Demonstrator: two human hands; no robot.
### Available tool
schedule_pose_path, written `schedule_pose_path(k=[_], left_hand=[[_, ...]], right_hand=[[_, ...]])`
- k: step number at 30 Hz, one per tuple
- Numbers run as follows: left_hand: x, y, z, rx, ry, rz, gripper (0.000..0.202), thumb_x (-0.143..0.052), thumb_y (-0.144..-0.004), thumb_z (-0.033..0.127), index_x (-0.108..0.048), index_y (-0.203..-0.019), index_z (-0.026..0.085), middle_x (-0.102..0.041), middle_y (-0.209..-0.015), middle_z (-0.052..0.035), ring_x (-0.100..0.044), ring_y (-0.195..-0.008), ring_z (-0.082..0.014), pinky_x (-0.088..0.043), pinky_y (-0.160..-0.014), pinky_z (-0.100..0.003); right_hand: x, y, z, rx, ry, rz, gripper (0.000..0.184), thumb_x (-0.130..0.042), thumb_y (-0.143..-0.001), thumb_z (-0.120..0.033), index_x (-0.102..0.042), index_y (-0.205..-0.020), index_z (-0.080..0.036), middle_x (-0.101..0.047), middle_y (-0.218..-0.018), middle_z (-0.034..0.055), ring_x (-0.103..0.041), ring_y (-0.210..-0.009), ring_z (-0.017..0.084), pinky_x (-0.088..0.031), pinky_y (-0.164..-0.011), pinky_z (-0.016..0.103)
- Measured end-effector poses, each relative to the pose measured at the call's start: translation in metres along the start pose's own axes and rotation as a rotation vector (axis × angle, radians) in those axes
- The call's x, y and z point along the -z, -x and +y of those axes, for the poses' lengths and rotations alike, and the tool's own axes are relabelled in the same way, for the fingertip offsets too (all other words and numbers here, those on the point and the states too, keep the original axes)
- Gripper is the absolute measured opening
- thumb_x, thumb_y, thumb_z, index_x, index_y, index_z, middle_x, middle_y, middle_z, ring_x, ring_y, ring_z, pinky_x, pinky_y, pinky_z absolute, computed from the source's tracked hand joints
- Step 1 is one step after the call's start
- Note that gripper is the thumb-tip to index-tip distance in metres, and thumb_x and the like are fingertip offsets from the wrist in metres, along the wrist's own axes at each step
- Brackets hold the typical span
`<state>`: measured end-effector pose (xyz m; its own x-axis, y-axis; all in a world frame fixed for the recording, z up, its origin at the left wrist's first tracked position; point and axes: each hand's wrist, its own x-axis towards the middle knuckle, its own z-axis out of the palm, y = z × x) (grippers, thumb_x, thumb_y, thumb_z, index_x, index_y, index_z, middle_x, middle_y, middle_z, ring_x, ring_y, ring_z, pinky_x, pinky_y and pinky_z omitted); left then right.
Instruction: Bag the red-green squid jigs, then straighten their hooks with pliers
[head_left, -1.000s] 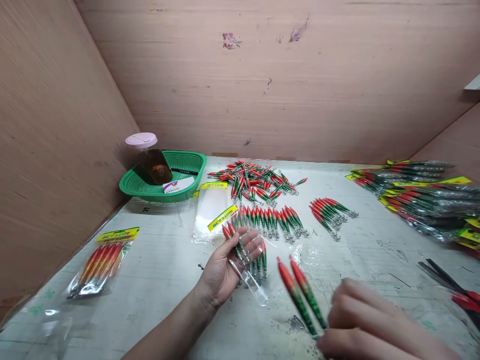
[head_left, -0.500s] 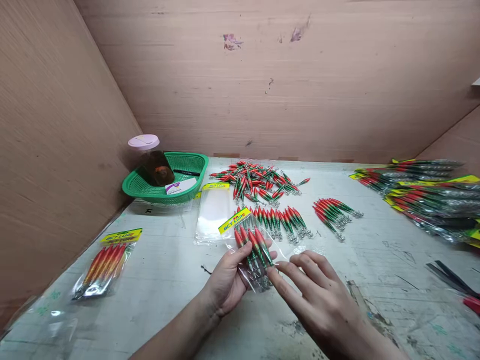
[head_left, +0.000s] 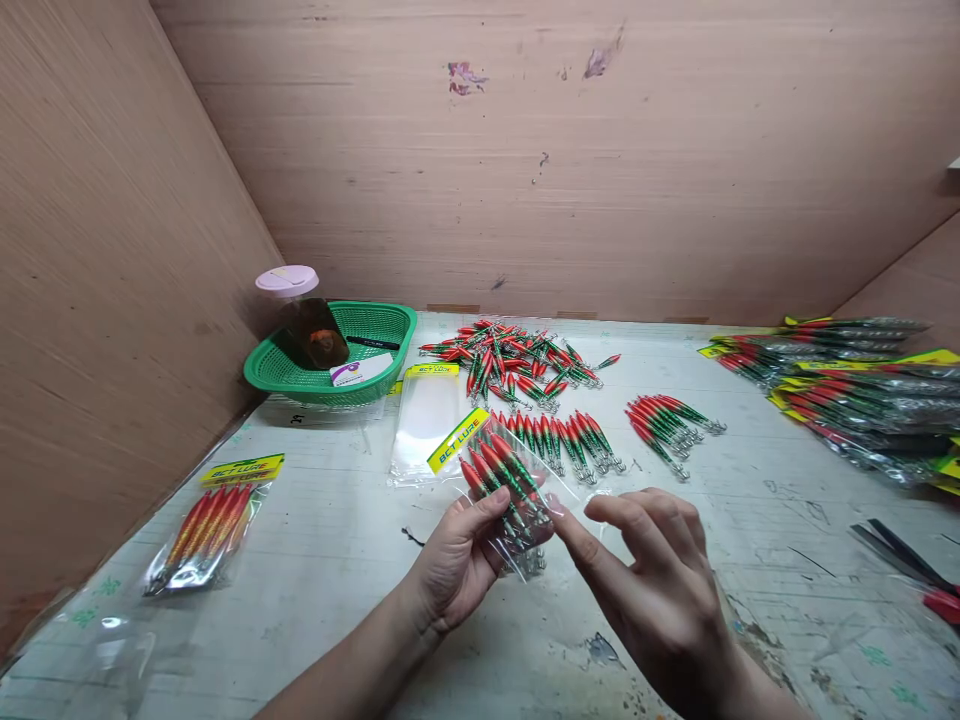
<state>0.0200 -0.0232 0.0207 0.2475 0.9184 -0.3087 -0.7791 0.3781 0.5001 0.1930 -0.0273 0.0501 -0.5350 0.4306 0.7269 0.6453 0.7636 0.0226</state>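
Note:
My left hand (head_left: 459, 560) grips a clear plastic bag of squid lures (head_left: 504, 478) above the table, thumb in front and fingers behind. Its yellow header reads "BCT LURE" and tilts up to the right. Inside lie several red-and-green lures side by side, their hooks toward the lower right. My right hand (head_left: 660, 580) is beside it, its index fingertip at the bag's right edge and its other fingers bent, holding nothing. Just behind the bag, a row of loose lures (head_left: 559, 440) lies on the table. To its left is a stack of empty header bags (head_left: 426, 425).
A heap of loose lures (head_left: 510, 360) lies farther back, with a small bunch of lures (head_left: 667, 430) to the right. Filled bags (head_left: 862, 400) are piled at far right, near scissors (head_left: 911, 560). At left are a green basket (head_left: 262, 375) holding a lidded cup and a bag of orange lures (head_left: 214, 525).
The bag in my left hand has tilted further and shifted slightly left. My right hand has turned, its index finger at the bag's edge and its other fingers more bent.

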Motion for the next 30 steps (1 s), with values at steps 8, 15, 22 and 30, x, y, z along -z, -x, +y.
schedule_pose_path(k=[8,15,22,30], left_hand=[[-0.004,0.001,-0.002,0.008,0.126,0.061,0.043,-0.052,-0.091,0.015,-0.051,-0.134,0.012,-0.072,-0.109,-0.0144,-0.069,-0.101,-0.0283,-0.058,-0.085,-0.042],[-0.007,-0.004,0.033,-0.194,0.230,0.234,0.034,-0.041,-0.097,0.014,-0.053,-0.129,0.011,-0.076,-0.098,-0.0118,-0.073,-0.088,-0.0218,-0.062,-0.070,-0.031],[0.000,-0.009,0.036,-0.192,0.186,0.250,0.027,-0.047,-0.094,0.012,-0.060,-0.118,0.012,-0.075,-0.100,-0.0101,-0.073,-0.086,-0.0211,-0.062,-0.069,-0.030],[-0.003,-0.010,0.024,-0.105,0.108,0.269,0.029,-0.054,-0.089,0.012,-0.061,-0.118,0.011,-0.075,-0.097,-0.0097,-0.073,-0.085,-0.0199,-0.061,-0.072,-0.028]], right_hand=[[0.003,-0.001,0.002,-0.312,-0.331,0.072,0.024,-0.062,-0.086,-0.011,-0.057,-0.109,-0.017,-0.053,-0.097,0.0068,-0.053,-0.089,0.019,-0.047,-0.076,0.032],[-0.020,0.009,0.029,-0.577,-0.562,-0.203,0.014,-0.043,-0.096,-0.026,-0.055,-0.092,-0.021,-0.057,-0.082,0.0023,-0.055,-0.071,0.015,-0.047,-0.062,0.028],[-0.052,0.044,0.007,-0.405,-0.420,-0.620,0.020,-0.059,-0.076,-0.007,-0.056,-0.091,-0.019,-0.060,-0.090,0.0069,-0.058,-0.084,0.023,-0.050,-0.068,0.035],[0.032,0.027,0.043,-0.375,-0.584,-0.451,0.009,-0.058,-0.090,-0.024,-0.058,-0.099,-0.024,-0.062,-0.086,0.0050,-0.061,-0.075,0.018,-0.053,-0.061,0.028]])
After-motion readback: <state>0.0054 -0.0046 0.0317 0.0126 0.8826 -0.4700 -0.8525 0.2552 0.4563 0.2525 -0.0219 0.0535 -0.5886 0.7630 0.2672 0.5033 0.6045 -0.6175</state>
